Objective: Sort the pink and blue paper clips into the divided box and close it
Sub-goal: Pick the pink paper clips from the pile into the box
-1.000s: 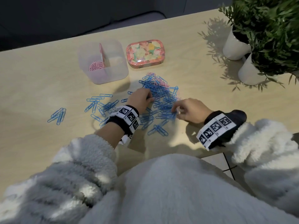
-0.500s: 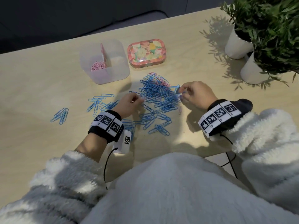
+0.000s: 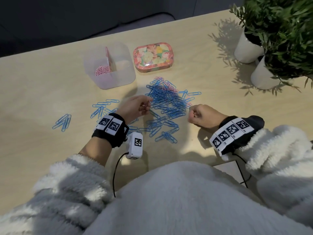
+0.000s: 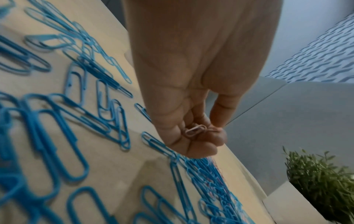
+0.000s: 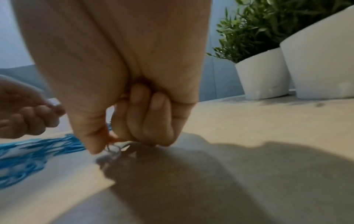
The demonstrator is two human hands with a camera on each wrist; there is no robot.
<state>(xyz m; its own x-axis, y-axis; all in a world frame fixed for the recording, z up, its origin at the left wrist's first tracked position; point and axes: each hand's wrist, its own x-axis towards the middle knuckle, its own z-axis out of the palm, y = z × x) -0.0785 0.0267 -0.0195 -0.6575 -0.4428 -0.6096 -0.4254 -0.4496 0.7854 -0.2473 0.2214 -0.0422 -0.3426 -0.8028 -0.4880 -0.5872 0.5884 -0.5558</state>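
Pink paper clips [image 4: 195, 130] sit bunched in our left hand [image 3: 133, 108], its fingers [image 4: 203, 145] curled round them; our right hand [image 3: 203, 116] pinches more at the counter [image 3: 42, 73], beside the blue paper clips [image 3: 167, 100].

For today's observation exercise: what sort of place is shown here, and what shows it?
Probably a home or office desk: a light wooden tabletop, potted plants in white pots, and a flowery tin.
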